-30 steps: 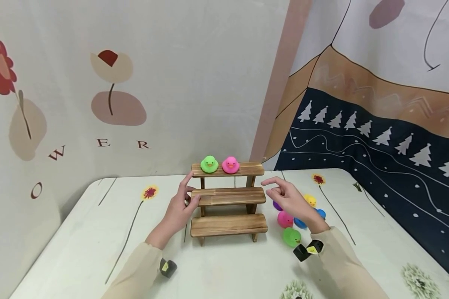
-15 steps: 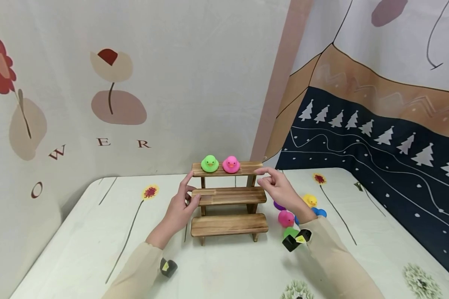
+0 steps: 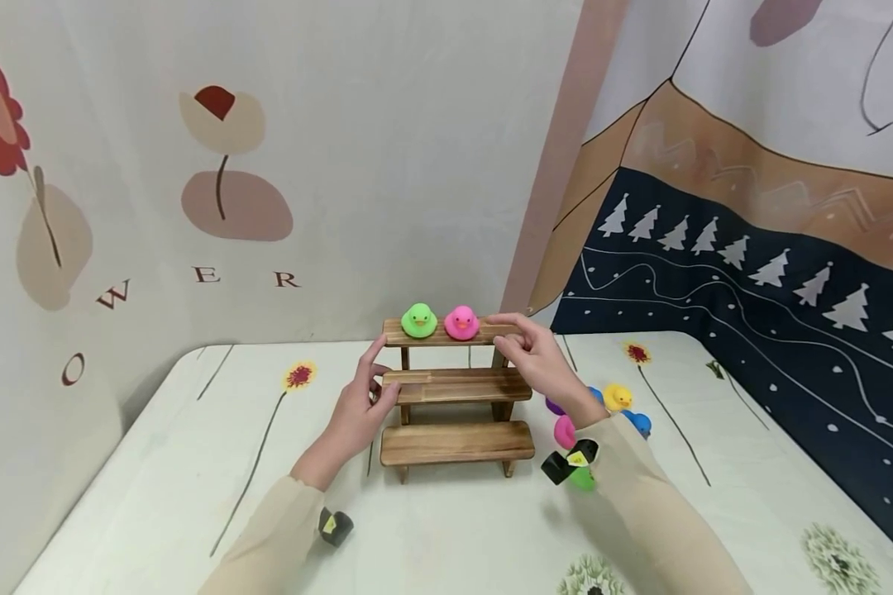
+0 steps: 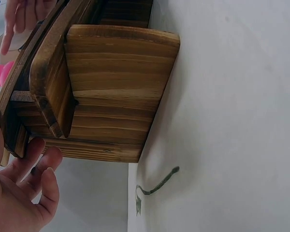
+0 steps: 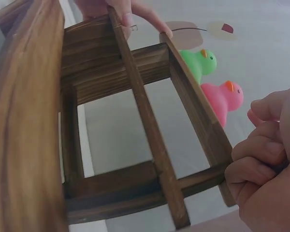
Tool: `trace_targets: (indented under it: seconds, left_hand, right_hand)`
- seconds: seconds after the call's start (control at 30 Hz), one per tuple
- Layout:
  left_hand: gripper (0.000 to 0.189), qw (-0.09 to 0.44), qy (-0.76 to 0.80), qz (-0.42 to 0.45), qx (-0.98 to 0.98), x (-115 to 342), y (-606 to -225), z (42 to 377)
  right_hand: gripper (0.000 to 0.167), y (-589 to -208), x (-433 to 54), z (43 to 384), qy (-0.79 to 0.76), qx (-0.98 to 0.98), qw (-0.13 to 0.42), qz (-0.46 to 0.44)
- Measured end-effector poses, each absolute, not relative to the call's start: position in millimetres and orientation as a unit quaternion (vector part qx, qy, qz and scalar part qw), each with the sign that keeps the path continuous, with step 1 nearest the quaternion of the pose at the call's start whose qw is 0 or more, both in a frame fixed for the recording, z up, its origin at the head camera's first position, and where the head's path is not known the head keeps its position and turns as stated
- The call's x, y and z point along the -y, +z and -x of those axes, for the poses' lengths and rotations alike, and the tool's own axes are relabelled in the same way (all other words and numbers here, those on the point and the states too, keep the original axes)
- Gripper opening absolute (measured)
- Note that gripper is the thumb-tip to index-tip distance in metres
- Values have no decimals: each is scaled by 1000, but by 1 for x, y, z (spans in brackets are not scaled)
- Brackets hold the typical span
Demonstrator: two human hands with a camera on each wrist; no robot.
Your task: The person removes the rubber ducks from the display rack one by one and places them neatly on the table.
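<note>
A three-step wooden stand (image 3: 461, 385) is upright on the table. On its top step sit a green rubber duck (image 3: 419, 321) and, to the right, a pink rubber duck (image 3: 462, 323). My left hand (image 3: 353, 413) grips the stand's left side, thumb on the middle step, index finger against the top step's end. Above the right end of the top step, my right hand (image 3: 539, 357) points its index finger left, close to the pink duck, other fingers curled and nothing held. Whether it touches the step I cannot tell. The right wrist view shows the curled fingers (image 5: 253, 164).
Right of the stand lie several loose ducks, among them a yellow duck (image 3: 618, 397), a blue duck (image 3: 641, 424) and a green duck (image 3: 583, 478), partly behind my right wrist. A printed cloth wall (image 3: 372, 182) rises behind the table (image 3: 446, 529).
My right hand has moved left, from beside the stand to over the right end of its top step. The left hand keeps its hold, and both ducks stay put on the step.
</note>
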State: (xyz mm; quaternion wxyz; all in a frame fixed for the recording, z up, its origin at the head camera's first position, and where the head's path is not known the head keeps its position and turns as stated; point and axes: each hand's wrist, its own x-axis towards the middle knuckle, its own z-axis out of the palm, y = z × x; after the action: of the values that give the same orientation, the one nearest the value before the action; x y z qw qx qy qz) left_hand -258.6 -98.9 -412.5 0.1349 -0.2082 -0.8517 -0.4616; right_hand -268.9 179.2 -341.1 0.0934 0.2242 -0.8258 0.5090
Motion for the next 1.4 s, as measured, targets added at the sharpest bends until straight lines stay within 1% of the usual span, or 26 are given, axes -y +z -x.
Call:
trace_targets:
  seconds: [0.2, 0.33, 0.43, 0.63, 0.8, 1.03, 1.17, 1.4]
  left_hand:
    - [68, 136, -460, 208, 853, 102, -414, 260]
    - [68, 133, -462, 209, 851, 102, -414, 262]
    - [68, 134, -461, 208, 852, 103, -415, 263]
    - [68, 130, -458, 200, 856, 108, -413, 262]
    - [68, 136, -463, 205, 852, 110, -415, 262]
    - [69, 137, -466, 209, 849, 109, -414, 264]
    - [70, 131, -468, 210, 848, 105, -415, 266]
    - [69, 125, -474, 217, 844, 99, -415, 270]
  right_hand:
    - [32, -335, -165, 278, 504, 823, 115, -236]
    - [31, -321, -155, 271, 499, 821, 136, -240]
    - [31, -312, -149, 267, 500, 820, 140, -241]
    - [34, -322, -146, 289, 498, 825, 133, -231]
    - [36, -323, -139, 297, 498, 826, 121, -234]
    - [39, -321, -137, 301, 492, 836, 96, -224]
    - [38, -319, -141, 301, 485, 844, 87, -212]
    - [36, -313, -143, 294, 472, 856, 86, -195]
